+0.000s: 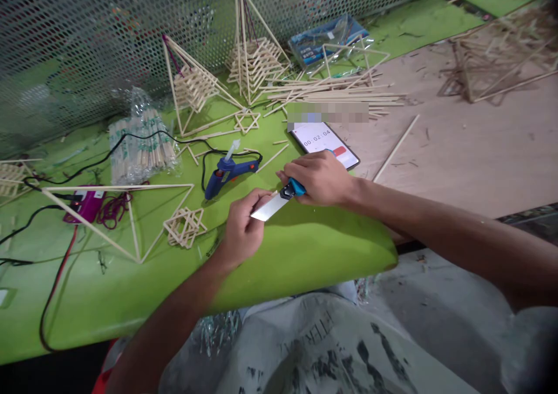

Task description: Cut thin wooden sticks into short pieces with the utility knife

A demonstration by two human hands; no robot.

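Note:
My right hand (320,176) is wrapped round the blue handle of a utility knife (298,187). Its wide silver blade points down and to the left, reaching my left hand (244,226). That hand is closed, with the thumb and fingers pressed together by the blade; a small pale tip shows near them, too little to tell what it is. Left of my hands, a blue glue gun (226,172) lies on the green table, a glue stick poking out of it. A small star-shaped stack of wooden sticks (185,228) sits beside a large stick frame (93,225).
Two stick pyramids (192,89) stand at the back near a perforated metal screen (108,39). Loose sticks (326,92) lie behind a phone (325,141) showing a timer. A plastic bag of chopsticks (142,141), a purple power strip (85,204) and black cords are on the left.

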